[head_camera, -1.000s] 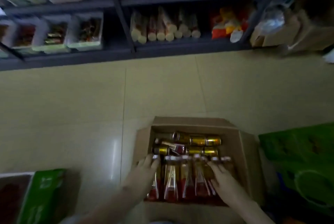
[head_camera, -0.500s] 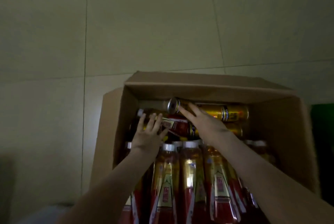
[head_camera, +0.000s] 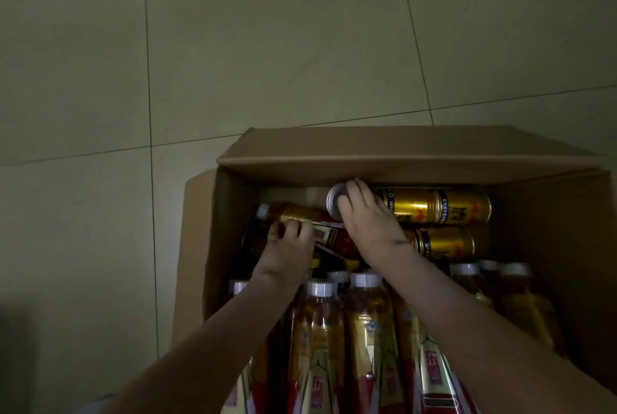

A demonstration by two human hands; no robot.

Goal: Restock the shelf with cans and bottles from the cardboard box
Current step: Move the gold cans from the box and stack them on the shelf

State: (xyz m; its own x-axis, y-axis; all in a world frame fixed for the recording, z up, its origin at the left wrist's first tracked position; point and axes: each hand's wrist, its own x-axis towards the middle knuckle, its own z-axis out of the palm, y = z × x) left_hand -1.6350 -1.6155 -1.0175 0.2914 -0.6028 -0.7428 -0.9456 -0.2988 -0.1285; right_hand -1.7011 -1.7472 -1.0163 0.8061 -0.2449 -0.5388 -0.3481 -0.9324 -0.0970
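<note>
An open cardboard box point(head_camera: 200, 246) stands on the floor below me. Gold cans point(head_camera: 434, 206) lie on their sides along its far wall. Upright bottles point(head_camera: 320, 330) with white caps and red-gold labels fill the near part. My right hand point(head_camera: 367, 223) is curled over the silver end of the leftmost gold can point(head_camera: 334, 205) and grips it. My left hand point(head_camera: 287, 246) holds a bottle point(head_camera: 293, 213) lying on its side at the far left, fingers curled round its label. No shelf is in view.
Pale floor tiles point(head_camera: 300, 46) stretch beyond the box and to its left. The box's far flap point(head_camera: 400, 146) stands up behind the cans. A second gold can point(head_camera: 447, 243) lies just nearer than the top row.
My view dropped from the shelf to the box. Both hands moved from the upright bottles to the far end; the right one closed on a can, the left on the lying bottle.
</note>
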